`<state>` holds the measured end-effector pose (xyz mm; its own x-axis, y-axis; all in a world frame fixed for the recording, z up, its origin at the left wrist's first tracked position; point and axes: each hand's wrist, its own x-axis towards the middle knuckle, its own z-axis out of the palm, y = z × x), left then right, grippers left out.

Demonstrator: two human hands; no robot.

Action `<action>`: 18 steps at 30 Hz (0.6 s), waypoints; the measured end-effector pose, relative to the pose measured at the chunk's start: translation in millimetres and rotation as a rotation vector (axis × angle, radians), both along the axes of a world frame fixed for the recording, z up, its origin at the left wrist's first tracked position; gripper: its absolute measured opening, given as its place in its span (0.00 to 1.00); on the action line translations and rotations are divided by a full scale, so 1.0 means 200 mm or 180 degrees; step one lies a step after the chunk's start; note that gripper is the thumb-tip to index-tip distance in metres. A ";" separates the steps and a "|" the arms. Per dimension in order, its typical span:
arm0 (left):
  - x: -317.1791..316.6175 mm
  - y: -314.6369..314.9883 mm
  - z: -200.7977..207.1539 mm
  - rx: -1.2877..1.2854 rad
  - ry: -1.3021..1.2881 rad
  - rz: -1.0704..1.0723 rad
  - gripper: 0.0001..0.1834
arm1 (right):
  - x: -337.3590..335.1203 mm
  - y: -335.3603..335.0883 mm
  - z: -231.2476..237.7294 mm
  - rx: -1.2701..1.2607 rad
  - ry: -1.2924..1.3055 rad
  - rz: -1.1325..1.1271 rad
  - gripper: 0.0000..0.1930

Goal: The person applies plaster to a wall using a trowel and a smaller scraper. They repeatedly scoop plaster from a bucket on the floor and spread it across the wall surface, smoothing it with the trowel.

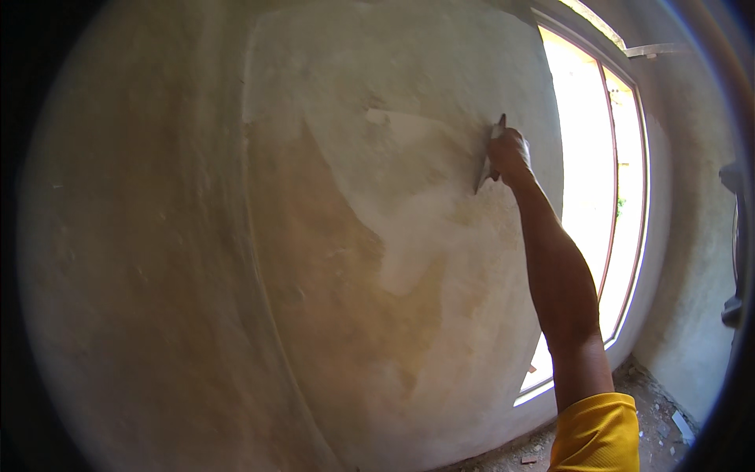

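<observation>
My right hand (510, 153) is stretched up and forward, closed around the handle of a flat metal trowel (487, 161). The trowel's blade lies edge-on against the plastered wall (377, 259), near the wall's right edge by the window opening. Around the blade the plaster is pale and whitish; lower and to the left it is darker and tan. My right forearm runs up from a yellow sleeve (595, 433) at the lower edge. My left hand is not in view.
A tall bright window opening (590, 197) with a thin reddish frame stands right of the wall. Rubble and scraps lie on the floor (653, 417) below it. A side wall (692, 236) closes the right. A vertical corner edge (252, 236) splits the wall at left.
</observation>
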<state>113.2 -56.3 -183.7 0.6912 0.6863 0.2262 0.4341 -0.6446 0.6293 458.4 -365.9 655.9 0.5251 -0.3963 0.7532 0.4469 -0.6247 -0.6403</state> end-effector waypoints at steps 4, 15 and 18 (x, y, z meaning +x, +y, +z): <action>0.01 0.03 0.01 -0.0164 0.0244 0.0025 0.20 | 0.07 0.35 0.13 -0.0249 -0.0645 0.0228 0.16; 0.06 0.03 0.04 -0.0241 0.0012 -0.0001 0.19 | -0.14 1.27 0.24 -0.2013 -0.0720 0.0593 0.15; 0.05 0.02 0.05 -0.0261 -0.0018 -0.0047 0.19 | -0.25 1.38 0.02 -0.2615 -0.0736 0.0770 0.15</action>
